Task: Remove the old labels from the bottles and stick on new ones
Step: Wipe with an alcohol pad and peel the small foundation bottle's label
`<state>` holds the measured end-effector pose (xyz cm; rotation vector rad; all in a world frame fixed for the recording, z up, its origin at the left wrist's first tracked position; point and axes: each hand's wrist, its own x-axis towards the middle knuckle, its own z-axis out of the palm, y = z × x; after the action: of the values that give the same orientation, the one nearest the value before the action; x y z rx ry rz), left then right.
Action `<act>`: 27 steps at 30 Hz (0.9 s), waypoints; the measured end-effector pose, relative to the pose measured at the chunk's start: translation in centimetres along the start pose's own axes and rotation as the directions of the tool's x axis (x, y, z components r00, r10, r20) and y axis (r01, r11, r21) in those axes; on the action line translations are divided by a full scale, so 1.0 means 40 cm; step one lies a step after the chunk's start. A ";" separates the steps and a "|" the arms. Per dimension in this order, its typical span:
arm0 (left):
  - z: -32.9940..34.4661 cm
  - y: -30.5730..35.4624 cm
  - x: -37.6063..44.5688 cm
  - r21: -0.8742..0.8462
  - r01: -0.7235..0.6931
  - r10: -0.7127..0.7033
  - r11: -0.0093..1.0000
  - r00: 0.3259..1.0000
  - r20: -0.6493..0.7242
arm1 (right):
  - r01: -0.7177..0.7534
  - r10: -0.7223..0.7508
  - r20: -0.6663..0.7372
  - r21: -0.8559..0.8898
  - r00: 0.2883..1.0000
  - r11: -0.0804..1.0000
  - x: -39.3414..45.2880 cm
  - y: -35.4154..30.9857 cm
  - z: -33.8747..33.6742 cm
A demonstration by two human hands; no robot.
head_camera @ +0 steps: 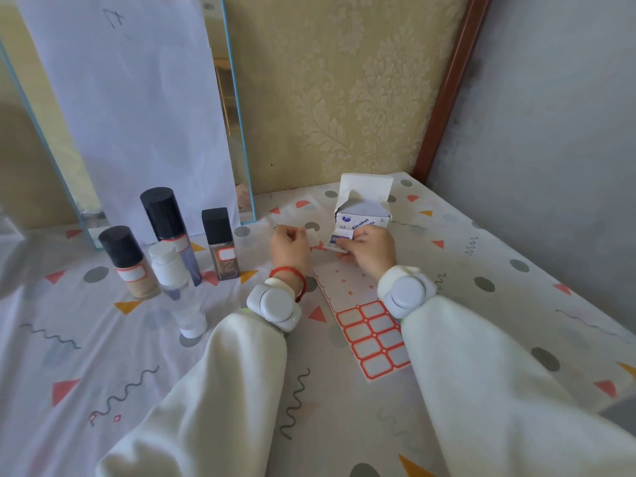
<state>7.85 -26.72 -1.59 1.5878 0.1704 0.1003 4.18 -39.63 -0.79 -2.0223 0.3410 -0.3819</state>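
Box [363, 215] of alcohol pads stands open; left hand [290, 244] and right hand [371, 249] pinch a sachet [339, 239].

White tablecloth [344, 425] w/ grey dots, red/orange triangles; red-bordered label sheet [373, 335]; black-capped bottles [165, 228].

Four bottles [172, 256] stand left on the desk [103, 373]; label sheet [371, 328] lies right, alcohol-pad box [363, 208] behind it.

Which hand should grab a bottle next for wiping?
Left, probably. The left hand is nearer the bottles and pinches only a small white piece. The right hand holds the alcohol pad packet by the open box, farther away.
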 end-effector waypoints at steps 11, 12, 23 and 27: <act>0.012 -0.015 0.004 -0.017 0.029 -0.028 0.999 0.998 0.052 | -0.013 0.004 -0.032 -0.292 0.999 0.956 0.047 0.016 0.043; 0.012 -0.016 0.003 -0.007 0.020 -0.020 1.000 0.998 0.054 | -0.007 -0.014 -0.067 -0.292 0.998 0.956 0.045 0.017 0.041; 0.014 0.018 -0.044 -0.142 -0.113 0.142 0.983 0.966 0.218 | -0.016 -0.030 0.170 0.265 0.985 0.964 -0.013 -0.009 -0.029; 0.009 0.040 -0.056 -0.194 -0.110 0.164 0.975 0.943 0.290 | 0.043 -0.071 0.095 0.268 0.993 0.962 -0.023 -0.034 -0.049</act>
<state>5.78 -27.48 0.11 1.4179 -0.1878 -0.0218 2.65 -40.21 1.16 -1.7830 0.1575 -0.3376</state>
